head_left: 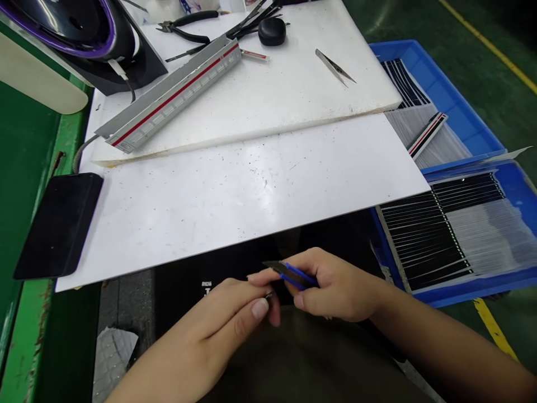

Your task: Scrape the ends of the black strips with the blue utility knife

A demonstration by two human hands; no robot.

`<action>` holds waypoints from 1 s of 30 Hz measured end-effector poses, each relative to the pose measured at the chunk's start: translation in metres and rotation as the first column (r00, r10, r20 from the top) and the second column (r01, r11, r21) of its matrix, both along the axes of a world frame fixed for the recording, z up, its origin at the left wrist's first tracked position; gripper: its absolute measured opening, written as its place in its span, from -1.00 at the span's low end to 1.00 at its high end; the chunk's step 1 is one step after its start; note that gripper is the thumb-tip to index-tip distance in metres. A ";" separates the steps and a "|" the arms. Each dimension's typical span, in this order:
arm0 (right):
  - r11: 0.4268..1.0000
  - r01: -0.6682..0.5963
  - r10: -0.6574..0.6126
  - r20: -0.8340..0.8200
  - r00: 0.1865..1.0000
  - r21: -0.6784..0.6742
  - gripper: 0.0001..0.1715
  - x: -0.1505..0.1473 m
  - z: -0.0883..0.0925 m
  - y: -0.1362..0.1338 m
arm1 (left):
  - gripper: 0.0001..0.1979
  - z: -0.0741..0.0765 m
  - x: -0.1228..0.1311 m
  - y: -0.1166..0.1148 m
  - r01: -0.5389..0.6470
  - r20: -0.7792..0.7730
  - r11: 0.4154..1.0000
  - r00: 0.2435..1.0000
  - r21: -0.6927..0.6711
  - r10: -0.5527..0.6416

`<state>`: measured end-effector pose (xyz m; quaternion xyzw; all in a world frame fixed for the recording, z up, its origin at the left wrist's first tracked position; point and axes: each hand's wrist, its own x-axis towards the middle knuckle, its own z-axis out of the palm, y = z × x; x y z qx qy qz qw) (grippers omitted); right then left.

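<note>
Both hands meet low in the view, just in front of the white board's [235, 190] near edge. My right hand [335, 285] is closed round a small blue-handled snipping tool [293, 274] with dark blades pointing left. My left hand [235, 319] is closed in a pinch on a small dark piece [269, 294] right under the tool's blades; I cannot make out what that piece is.
A grey bar with a red stripe [172, 95], tweezers [334, 67], black pliers [184, 28] and a black case [272, 31] lie on the raised white slab. A black pad [59, 224] sits at left. Blue trays [457, 224] of black and white strips stand at right.
</note>
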<state>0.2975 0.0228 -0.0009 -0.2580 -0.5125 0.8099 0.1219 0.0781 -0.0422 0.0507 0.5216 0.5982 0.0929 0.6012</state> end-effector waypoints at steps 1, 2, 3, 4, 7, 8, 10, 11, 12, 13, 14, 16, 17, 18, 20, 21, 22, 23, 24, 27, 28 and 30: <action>1.000 0.025 -0.025 0.088 0.996 0.002 -0.31 0.001 -0.001 -0.001 | -0.59 0.000 -0.001 0.000 -0.006 0.004 1.000 1.000 -0.004 0.006; 0.998 0.063 -0.062 0.149 0.987 -0.002 -0.31 0.002 -0.001 -0.002 | -0.57 0.000 -0.002 0.000 -0.013 0.013 1.000 1.000 -0.010 0.013; 0.995 0.099 -0.096 0.169 0.981 -0.011 -0.30 0.003 -0.001 -0.003 | -0.56 -0.001 -0.002 0.000 -0.020 0.028 0.999 0.999 -0.025 0.021; 0.992 0.123 -0.118 0.141 0.983 -0.029 -0.29 0.003 0.000 -0.004 | -0.55 -0.002 -0.003 0.001 -0.016 0.058 0.998 0.998 -0.055 0.019; 0.997 0.048 -0.050 -0.029 0.998 -0.066 -0.28 0.001 0.007 -0.003 | -0.55 -0.006 -0.004 0.004 0.051 0.202 0.990 0.979 -0.134 -0.023; 0.999 -0.006 0.005 -0.032 0.999 -0.043 -0.30 0.000 0.009 -0.002 | -0.54 -0.007 -0.004 0.005 0.075 0.243 0.988 0.969 -0.138 -0.039; 0.995 -0.089 0.086 0.086 0.993 0.033 -0.34 0.000 0.010 0.000 | -0.52 -0.006 -0.005 0.006 0.081 0.270 0.991 0.962 -0.109 -0.049; 0.993 -0.094 0.080 0.176 0.981 0.071 -0.36 0.000 0.009 0.001 | -0.52 -0.005 -0.006 0.006 0.057 0.254 0.995 0.967 -0.084 -0.034; 0.993 -0.069 0.043 0.250 0.967 0.096 -0.37 0.001 0.007 0.001 | -0.51 -0.004 -0.007 0.006 0.036 0.237 0.997 0.971 -0.061 -0.021; 0.994 -0.022 -0.010 0.293 0.956 0.106 -0.37 0.002 0.005 0.001 | -0.51 -0.003 -0.008 0.007 0.016 0.223 0.999 0.975 -0.041 -0.007; 0.995 0.035 -0.061 0.294 0.954 0.094 -0.37 0.003 0.004 0.000 | -0.52 -0.003 -0.009 0.007 0.009 0.218 0.999 0.976 -0.034 -0.001; 0.993 0.120 -0.119 0.188 0.975 0.007 -0.33 0.004 0.004 -0.003 | -0.52 -0.006 -0.009 0.006 0.011 0.225 0.999 0.974 -0.051 0.001; 0.992 0.119 -0.113 0.108 0.988 -0.050 -0.30 0.003 0.006 -0.004 | -0.53 -0.008 -0.008 0.005 0.009 0.241 0.997 0.971 -0.072 0.009; 0.992 0.097 -0.094 0.047 0.994 -0.080 -0.29 0.002 0.008 -0.005 | -0.54 -0.011 -0.007 0.005 -0.013 0.265 0.995 0.963 -0.094 0.037; 0.999 0.036 -0.035 0.050 0.998 -0.026 -0.38 -0.002 0.014 -0.005 | -0.56 -0.017 -0.005 0.003 -0.086 0.349 0.985 0.928 -0.147 0.133; 0.998 0.024 -0.031 0.126 0.992 0.056 -0.49 -0.003 0.015 -0.005 | -0.56 -0.021 -0.004 0.004 -0.131 0.410 0.976 0.891 -0.173 0.192; 0.988 0.025 -0.060 0.227 0.972 0.153 -0.60 -0.005 0.017 -0.004 | -0.56 -0.024 -0.005 0.004 -0.177 0.477 0.964 0.841 -0.200 0.254; 0.968 0.037 -0.118 0.321 0.940 0.248 -0.68 -0.005 0.018 -0.004 | -0.57 -0.027 -0.006 0.005 -0.230 0.535 0.946 0.782 -0.230 0.320; 0.944 0.052 -0.183 0.388 0.904 0.325 -0.72 -0.006 0.018 -0.004 | -0.58 -0.030 -0.008 0.007 -0.282 0.577 0.922 0.720 -0.265 0.386; 0.899 0.073 -0.283 0.445 0.850 0.432 -0.74 -0.006 0.020 -0.008 | -0.64 -0.036 -0.017 0.013 -0.403 0.610 0.834 0.570 -0.376 0.550; 0.889 0.062 -0.286 0.444 0.849 0.453 -0.73 -0.006 0.020 -0.010 | -0.64 -0.037 -0.020 0.015 -0.419 0.601 0.811 0.545 -0.409 0.585; 0.856 0.042 -0.304 0.436 0.847 0.515 -0.70 -0.008 0.020 -0.015 | -0.65 -0.038 -0.025 0.018 -0.432 0.579 0.782 0.526 -0.449 0.623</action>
